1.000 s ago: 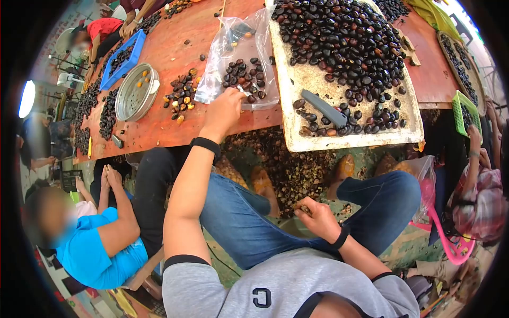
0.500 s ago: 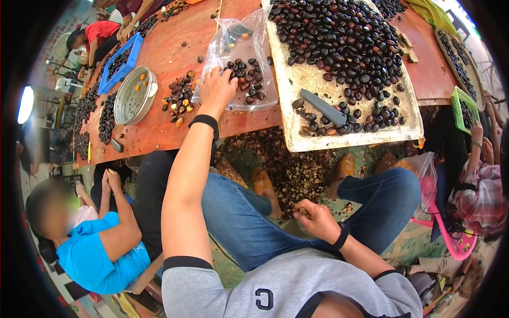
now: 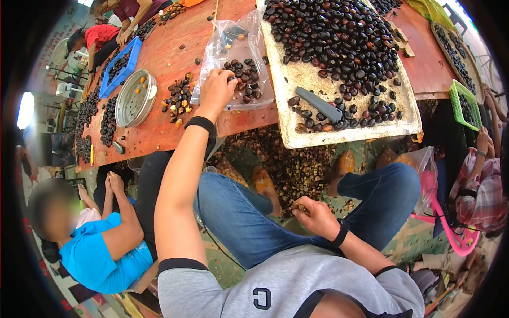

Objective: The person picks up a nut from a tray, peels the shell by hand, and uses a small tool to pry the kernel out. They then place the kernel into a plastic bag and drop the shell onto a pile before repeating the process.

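Note:
My left hand point(image 3: 217, 91) reaches over the clear plastic bag point(image 3: 253, 40) on the table. Its fingers are drawn together at a dark, glossy nut at the edge of the pile of dark nuts point(image 3: 247, 85) lying on the bag. Low between my knees, my right hand point(image 3: 319, 218) is closed, with a small brownish piece at its thumb and fingertips that I cannot make out. To the right of the bag, the white tray point(image 3: 297, 139) bears a big heap of dark nuts point(image 3: 334, 40) and a grey handle-like tool point(image 3: 319, 104).
Left of the bag are yellow-brown nuts point(image 3: 178, 100), a round metal sieve point(image 3: 123, 108) and a blue tray point(image 3: 102, 91). A person in blue point(image 3: 106, 254) sits at my left; others work around the table. Shell pieces point(image 3: 302, 175) cover the floor. A green basket point(image 3: 454, 103) is at right.
My left hand's fingers have drawn closer together at the nuts. The view has shifted slightly. My right hand stays low and closed.

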{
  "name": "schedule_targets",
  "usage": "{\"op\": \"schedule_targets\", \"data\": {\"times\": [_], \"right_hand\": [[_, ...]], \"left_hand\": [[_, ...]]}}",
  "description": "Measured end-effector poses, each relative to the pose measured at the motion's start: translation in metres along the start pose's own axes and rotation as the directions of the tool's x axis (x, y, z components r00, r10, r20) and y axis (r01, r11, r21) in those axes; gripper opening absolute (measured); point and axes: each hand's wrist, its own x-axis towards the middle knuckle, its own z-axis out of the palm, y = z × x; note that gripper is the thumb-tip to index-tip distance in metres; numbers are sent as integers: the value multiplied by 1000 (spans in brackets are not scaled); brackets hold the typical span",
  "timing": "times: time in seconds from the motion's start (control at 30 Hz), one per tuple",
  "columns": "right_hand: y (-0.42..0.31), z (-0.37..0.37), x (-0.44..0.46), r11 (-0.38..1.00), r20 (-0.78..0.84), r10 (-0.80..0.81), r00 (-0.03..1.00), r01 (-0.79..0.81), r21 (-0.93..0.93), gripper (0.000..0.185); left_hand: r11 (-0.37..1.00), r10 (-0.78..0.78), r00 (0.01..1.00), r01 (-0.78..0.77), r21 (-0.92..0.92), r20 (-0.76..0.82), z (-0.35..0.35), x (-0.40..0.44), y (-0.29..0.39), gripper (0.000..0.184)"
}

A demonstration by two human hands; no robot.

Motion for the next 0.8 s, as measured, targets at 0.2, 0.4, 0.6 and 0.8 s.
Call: {"op": "schedule_targets", "data": {"times": [0.2, 0.4, 0.6, 0.8], "right_hand": [[8, 4, -1, 999, 17, -52, 998, 52, 10, 19], [9, -5, -6, 997, -43, -79, 996, 80, 20, 20], [10, -9, -9, 985, -113, -157, 981, 164, 57, 19], [-6, -25, -14, 968, -187, -38, 982, 83, 238, 11]], "left_hand": [[957, 273, 948, -285, 53, 164, -6, 20, 32, 22], [966, 174, 959, -211, 151, 224, 23, 29, 53, 24], [959, 165, 958, -212, 191, 234, 32, 30, 54, 21], [-58, -17, 891, 452, -890, 454, -37, -32, 74, 33]]}}
